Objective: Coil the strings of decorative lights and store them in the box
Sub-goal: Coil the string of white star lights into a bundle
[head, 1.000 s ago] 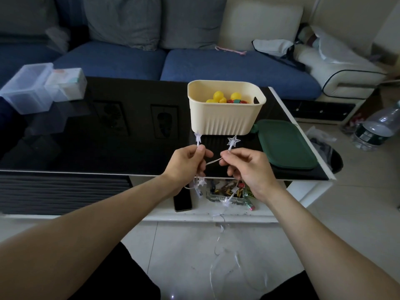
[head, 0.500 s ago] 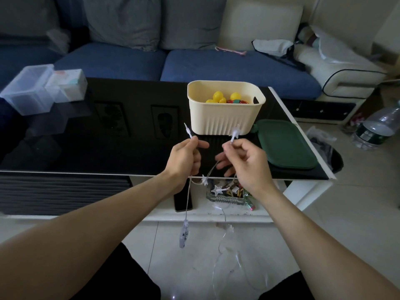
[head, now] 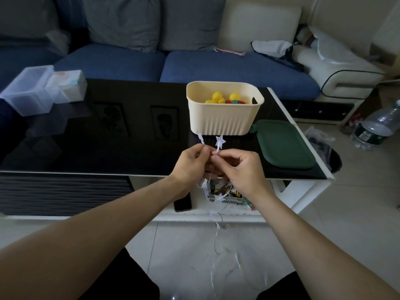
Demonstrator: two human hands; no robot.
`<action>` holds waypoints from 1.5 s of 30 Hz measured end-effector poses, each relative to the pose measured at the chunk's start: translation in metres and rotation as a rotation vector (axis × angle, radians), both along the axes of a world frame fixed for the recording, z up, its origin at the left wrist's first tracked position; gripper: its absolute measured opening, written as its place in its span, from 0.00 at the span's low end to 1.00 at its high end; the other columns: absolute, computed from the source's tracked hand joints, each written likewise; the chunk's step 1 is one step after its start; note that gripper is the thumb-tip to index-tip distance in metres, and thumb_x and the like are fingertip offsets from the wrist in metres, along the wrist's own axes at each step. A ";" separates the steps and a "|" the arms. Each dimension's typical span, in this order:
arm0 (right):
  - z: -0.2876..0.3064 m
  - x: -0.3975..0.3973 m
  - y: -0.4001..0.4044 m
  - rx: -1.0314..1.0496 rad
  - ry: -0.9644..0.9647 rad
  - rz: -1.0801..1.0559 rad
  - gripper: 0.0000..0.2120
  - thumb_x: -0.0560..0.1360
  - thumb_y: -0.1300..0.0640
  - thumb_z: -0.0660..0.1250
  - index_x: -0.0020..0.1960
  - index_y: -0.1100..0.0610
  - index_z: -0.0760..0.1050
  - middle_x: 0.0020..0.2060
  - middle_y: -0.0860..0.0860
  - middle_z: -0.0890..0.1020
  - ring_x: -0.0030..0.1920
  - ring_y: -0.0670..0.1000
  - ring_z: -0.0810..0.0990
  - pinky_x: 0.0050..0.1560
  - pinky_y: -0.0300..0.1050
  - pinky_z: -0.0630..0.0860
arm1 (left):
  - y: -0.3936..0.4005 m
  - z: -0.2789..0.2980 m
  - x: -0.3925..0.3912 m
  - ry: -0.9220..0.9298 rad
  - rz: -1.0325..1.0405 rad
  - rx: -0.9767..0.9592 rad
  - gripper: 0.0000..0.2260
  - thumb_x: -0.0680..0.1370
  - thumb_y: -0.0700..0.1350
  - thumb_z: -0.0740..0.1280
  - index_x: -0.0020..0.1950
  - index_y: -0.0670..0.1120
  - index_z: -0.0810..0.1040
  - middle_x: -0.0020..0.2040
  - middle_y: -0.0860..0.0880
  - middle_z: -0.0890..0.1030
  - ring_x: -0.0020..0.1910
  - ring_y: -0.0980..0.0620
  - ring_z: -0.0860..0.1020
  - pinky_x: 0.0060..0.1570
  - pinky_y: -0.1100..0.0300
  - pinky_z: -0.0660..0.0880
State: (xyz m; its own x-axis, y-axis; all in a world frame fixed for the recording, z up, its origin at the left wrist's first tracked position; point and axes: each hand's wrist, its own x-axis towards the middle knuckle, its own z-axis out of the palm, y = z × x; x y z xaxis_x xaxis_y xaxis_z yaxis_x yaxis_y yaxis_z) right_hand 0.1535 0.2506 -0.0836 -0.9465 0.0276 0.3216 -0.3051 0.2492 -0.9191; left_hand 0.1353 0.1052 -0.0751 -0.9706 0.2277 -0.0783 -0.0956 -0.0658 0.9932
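Now my hands have come together, fingertips almost touching, where half a second ago they were apart. My left hand pinches one star light of the string of lights, which sticks up above my fingers. My right hand pinches another star, now turned face-on just above my thumb. Below my hands the gathered stars bunch closer, and the piece that dangled low under my left hand has been drawn up. The rest trails to the floor between my knees. Just beyond my hands stands the cream box, with the green lid right of it.
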 end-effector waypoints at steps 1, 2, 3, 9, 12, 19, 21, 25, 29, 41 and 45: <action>0.000 -0.001 0.000 0.011 0.023 -0.032 0.05 0.74 0.61 0.76 0.49 0.58 0.86 0.41 0.48 0.87 0.42 0.45 0.86 0.43 0.37 0.81 | -0.001 0.000 0.001 0.000 -0.032 -0.030 0.12 0.85 0.44 0.56 0.51 0.41 0.77 0.38 0.43 0.82 0.36 0.46 0.82 0.39 0.52 0.82; 0.000 -0.002 0.000 0.026 0.044 -0.059 0.05 0.73 0.61 0.76 0.48 0.57 0.86 0.42 0.49 0.87 0.42 0.44 0.85 0.44 0.36 0.80 | -0.001 0.000 0.002 -0.005 -0.062 -0.054 0.12 0.85 0.44 0.56 0.52 0.40 0.76 0.38 0.42 0.82 0.34 0.46 0.82 0.37 0.53 0.81; -0.001 -0.003 -0.001 0.038 0.060 -0.081 0.04 0.72 0.60 0.77 0.47 0.56 0.86 0.42 0.49 0.86 0.43 0.44 0.85 0.45 0.35 0.79 | -0.001 0.000 0.003 -0.015 -0.087 -0.071 0.12 0.85 0.44 0.56 0.52 0.40 0.76 0.38 0.42 0.82 0.32 0.46 0.81 0.35 0.55 0.79; -0.003 -0.005 -0.003 0.133 0.026 -0.129 0.08 0.76 0.54 0.73 0.52 0.56 0.86 0.42 0.49 0.82 0.45 0.41 0.81 0.47 0.27 0.72 | 0.001 0.000 0.005 -0.093 -0.170 -0.096 0.13 0.86 0.46 0.55 0.47 0.41 0.71 0.29 0.48 0.70 0.25 0.53 0.65 0.27 0.61 0.65; -0.004 -0.005 -0.005 0.212 -0.039 -0.076 0.12 0.81 0.52 0.67 0.47 0.57 0.86 0.40 0.53 0.80 0.44 0.44 0.79 0.44 0.30 0.71 | 0.002 0.003 0.007 -0.146 -0.179 -0.076 0.12 0.86 0.44 0.53 0.44 0.43 0.68 0.29 0.49 0.65 0.25 0.54 0.61 0.29 0.59 0.60; 0.007 -0.003 -0.002 -0.154 -0.319 0.051 0.08 0.79 0.55 0.70 0.48 0.56 0.87 0.37 0.60 0.81 0.38 0.54 0.79 0.36 0.49 0.76 | 0.000 0.003 0.007 -0.134 -0.250 -0.071 0.15 0.86 0.46 0.53 0.42 0.44 0.71 0.27 0.50 0.62 0.23 0.55 0.58 0.24 0.64 0.56; 0.009 -0.003 0.002 -0.229 -0.421 0.070 0.07 0.77 0.55 0.72 0.49 0.56 0.87 0.36 0.57 0.79 0.38 0.51 0.76 0.35 0.45 0.74 | 0.000 0.002 0.007 -0.134 -0.270 -0.087 0.16 0.86 0.46 0.54 0.41 0.44 0.71 0.28 0.49 0.63 0.24 0.55 0.58 0.24 0.64 0.57; 0.006 -0.005 0.006 -0.278 -0.573 0.073 0.08 0.74 0.56 0.75 0.52 0.58 0.86 0.34 0.48 0.84 0.37 0.46 0.80 0.40 0.44 0.74 | -0.002 -0.001 0.007 -0.084 -0.289 -0.206 0.15 0.85 0.44 0.54 0.44 0.41 0.74 0.29 0.48 0.67 0.24 0.55 0.62 0.24 0.62 0.61; 0.005 -0.005 0.006 -0.281 -0.558 -0.006 0.06 0.71 0.58 0.78 0.48 0.58 0.87 0.41 0.53 0.88 0.42 0.50 0.85 0.38 0.41 0.77 | -0.002 -0.006 0.007 -0.006 -0.254 -0.315 0.14 0.85 0.42 0.54 0.43 0.41 0.72 0.31 0.47 0.73 0.24 0.52 0.69 0.24 0.60 0.67; 0.002 -0.002 -0.001 0.231 -0.174 -0.087 0.06 0.77 0.51 0.72 0.47 0.50 0.87 0.45 0.46 0.84 0.49 0.42 0.82 0.52 0.39 0.78 | -0.003 -0.005 0.007 0.026 -0.213 -0.297 0.15 0.85 0.41 0.55 0.40 0.43 0.73 0.31 0.46 0.73 0.23 0.54 0.69 0.24 0.62 0.66; 0.020 0.008 -0.007 0.235 -0.258 0.188 0.17 0.85 0.53 0.58 0.64 0.61 0.79 0.53 0.50 0.79 0.50 0.33 0.77 0.48 0.21 0.67 | -0.004 -0.004 0.000 -0.020 -0.059 -0.172 0.19 0.85 0.48 0.56 0.37 0.43 0.71 0.28 0.50 0.70 0.25 0.53 0.65 0.25 0.60 0.64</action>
